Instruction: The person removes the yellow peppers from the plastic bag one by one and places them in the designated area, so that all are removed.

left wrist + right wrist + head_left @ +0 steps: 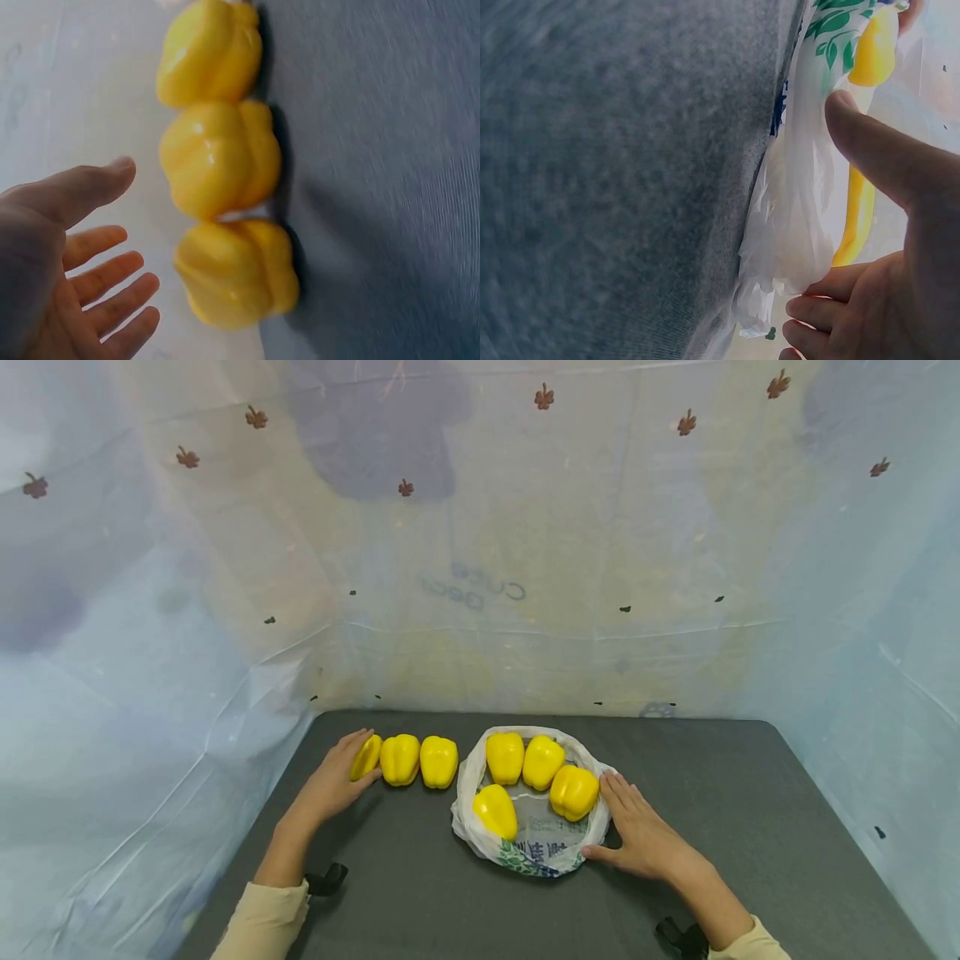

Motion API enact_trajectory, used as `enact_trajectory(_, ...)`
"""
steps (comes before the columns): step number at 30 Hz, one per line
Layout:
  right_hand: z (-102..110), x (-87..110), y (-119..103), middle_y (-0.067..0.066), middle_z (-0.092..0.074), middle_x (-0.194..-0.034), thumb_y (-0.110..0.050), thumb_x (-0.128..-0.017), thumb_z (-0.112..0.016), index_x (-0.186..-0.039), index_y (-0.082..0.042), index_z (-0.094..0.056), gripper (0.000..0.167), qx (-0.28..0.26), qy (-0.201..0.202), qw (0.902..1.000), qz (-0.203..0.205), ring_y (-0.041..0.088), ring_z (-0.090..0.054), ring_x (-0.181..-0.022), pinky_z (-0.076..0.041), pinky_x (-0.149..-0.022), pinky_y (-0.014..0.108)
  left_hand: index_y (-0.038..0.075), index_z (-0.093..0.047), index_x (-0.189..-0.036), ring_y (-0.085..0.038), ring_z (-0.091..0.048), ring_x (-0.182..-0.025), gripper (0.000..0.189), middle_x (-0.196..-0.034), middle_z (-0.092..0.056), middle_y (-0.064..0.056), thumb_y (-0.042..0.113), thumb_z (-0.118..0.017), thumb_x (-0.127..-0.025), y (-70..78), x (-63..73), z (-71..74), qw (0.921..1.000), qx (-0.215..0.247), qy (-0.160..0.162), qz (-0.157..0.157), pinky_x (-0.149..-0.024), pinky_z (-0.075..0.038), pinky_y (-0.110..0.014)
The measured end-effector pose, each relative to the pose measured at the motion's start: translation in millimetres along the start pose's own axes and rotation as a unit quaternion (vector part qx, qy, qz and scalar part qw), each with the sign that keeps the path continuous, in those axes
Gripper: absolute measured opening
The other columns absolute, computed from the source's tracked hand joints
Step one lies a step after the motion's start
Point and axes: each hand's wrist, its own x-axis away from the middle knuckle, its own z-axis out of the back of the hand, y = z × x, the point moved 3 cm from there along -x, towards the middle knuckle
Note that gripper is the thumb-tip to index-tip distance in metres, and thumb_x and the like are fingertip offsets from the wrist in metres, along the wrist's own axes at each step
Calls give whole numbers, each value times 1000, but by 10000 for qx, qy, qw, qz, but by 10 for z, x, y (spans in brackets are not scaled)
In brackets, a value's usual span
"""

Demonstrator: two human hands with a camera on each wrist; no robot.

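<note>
Three yellow bell peppers stand in a row on the left of the dark table. The person's left hand (333, 787) is beside the leftmost pepper (367, 757), partly covering it in the head view. In the left wrist view, a gap shows between that hand's spread fingers and the row's peppers (220, 159). To the right, a white plastic bag (467, 817) has its mouth spread wide, with several yellow bell peppers (574, 793) inside. Against the bag's right side rests the right hand (648, 837), fingers extended and thumb apart near the front rim.
The dark grey table (420, 893) has rounded far corners. A pale patterned plastic sheet (480, 543) rises behind it and along both sides. Black straps (327, 880) are on the wrists.
</note>
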Motion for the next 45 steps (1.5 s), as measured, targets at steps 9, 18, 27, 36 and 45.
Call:
enact_trajectory(9, -11, 2, 3, 26, -15, -176, -65, -89, -80, -168, 7, -19, 123, 5, -54, 10000, -26, 45, -13, -163, -15, -131, 64, 2, -46, -161, -48, -44, -148, 69, -163, -44, -23, 27, -75, -103, 437, 22, -14, 9986, -292, 344, -284, -117, -41, -68)
enact_trajectory(18, -15, 0, 7, 26, -15, -176, -64, -88, -81, -168, 7, -20, 123, -14, -10, 10000, -13, 46, -13, -163, -16, -130, 66, 5, -51, -158, -42, -49, -146, 66, -161, -50, -17, 30, -77, -102, 830, 72, -72, 9972, -190, 421, -592, -116, -46, -63)
enact_trajectory(27, -11, 11, 12, 26, -16, -176, -62, -88, -82, -167, 8, -20, 122, -59, 28, 10000, -20, 47, -13, -163, -16, -130, 66, 7, -56, -154, -37, -53, -144, 64, -157, -55, -13, 29, -81, -99, 1195, 117, -238, 9951, 11, 343, -930, -116, -48, -56)
enact_trajectory(36, -9, 6, 3, 26, -16, -176, -62, -89, -82, -168, 7, -20, 122, -67, 31, 10000, -15, 46, -13, -163, -16, -130, 66, 11, -59, -153, -32, -56, -141, 62, -154, -57, -10, 35, -80, -100, 1439, 129, -411, 9936, -153, 118, -1115, -113, -52, -52)
enact_trajectory(45, 6, -5, -15, 27, -16, -176, -63, -89, -81, -167, 8, -21, 122, 30, 30, 10000, 13, 47, -14, -163, -16, -130, 65, 11, -60, -152, -32, -59, -138, 61, -152, -60, -8, 37, -80, -100, 1587, 153, -560, 9897, -161, 21, -1424, -114, -51, -52)
